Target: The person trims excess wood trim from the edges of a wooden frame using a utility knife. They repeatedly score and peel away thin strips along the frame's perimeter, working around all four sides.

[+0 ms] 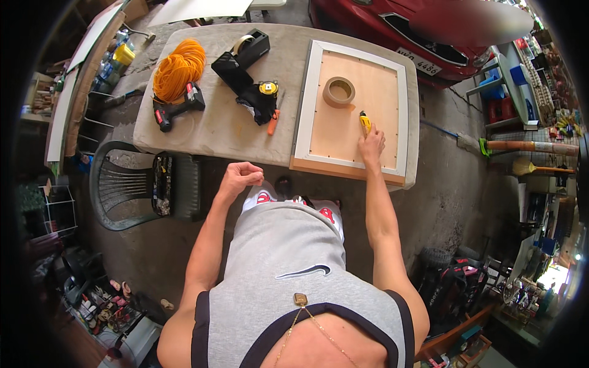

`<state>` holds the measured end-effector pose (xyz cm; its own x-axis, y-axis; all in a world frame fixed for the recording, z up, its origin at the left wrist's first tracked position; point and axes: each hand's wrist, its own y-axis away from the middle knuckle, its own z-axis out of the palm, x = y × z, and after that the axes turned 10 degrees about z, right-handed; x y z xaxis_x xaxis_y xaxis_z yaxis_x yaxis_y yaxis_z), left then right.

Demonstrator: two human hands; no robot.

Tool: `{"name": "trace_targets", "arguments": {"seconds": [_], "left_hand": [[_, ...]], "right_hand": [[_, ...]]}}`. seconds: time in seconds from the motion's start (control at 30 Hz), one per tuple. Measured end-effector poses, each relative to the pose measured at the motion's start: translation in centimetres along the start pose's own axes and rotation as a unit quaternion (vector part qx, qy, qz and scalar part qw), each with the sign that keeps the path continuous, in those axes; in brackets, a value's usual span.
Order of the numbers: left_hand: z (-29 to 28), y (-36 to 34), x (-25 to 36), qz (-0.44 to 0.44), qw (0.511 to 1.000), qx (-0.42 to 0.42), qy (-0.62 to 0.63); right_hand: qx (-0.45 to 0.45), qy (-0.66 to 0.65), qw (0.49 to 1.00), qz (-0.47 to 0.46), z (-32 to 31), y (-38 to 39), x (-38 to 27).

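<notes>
My right hand (372,148) is closed around a yellow utility knife (364,121), low over the wooden back panel (334,134) of a white-edged frame (305,101). Just up and left of the knife, a roll of brown packing tape (327,97) lies flat on that panel, a short end of tape sticking out near its lower right. In front of the table edge hovers my left hand (242,178), apart from the frame. Its fingers are curled together; whether something small sits in them I cannot make out.
On the table (227,136) lie an orange cord bundle (179,69), a cordless drill (178,108), a black tape dispenser (250,50), a tape measure (268,88) and an orange-handled screwdriver (273,122). A dark plastic chair (116,184) stands at left, a red car (380,30) beyond the table.
</notes>
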<state>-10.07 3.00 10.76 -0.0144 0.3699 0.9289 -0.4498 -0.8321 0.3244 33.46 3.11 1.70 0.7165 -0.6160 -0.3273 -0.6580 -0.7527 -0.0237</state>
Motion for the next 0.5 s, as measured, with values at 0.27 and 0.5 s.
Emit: {"name": "trace_targets", "arguments": {"seconds": [0.27, 0.5], "left_hand": [[7.8, -4.2, 1.7, -0.031, 0.978, -0.065, 0.197], [15.3, -5.2, 4.3, -0.115, 0.965, -0.162, 0.169]], "right_hand": [[-0.407, -0.496, 0.737, -0.213, -8.1, 14.1, -10.9], [-0.169, -0.478, 0.843, -0.179, -12.8, 13.3, -6.0]]}}
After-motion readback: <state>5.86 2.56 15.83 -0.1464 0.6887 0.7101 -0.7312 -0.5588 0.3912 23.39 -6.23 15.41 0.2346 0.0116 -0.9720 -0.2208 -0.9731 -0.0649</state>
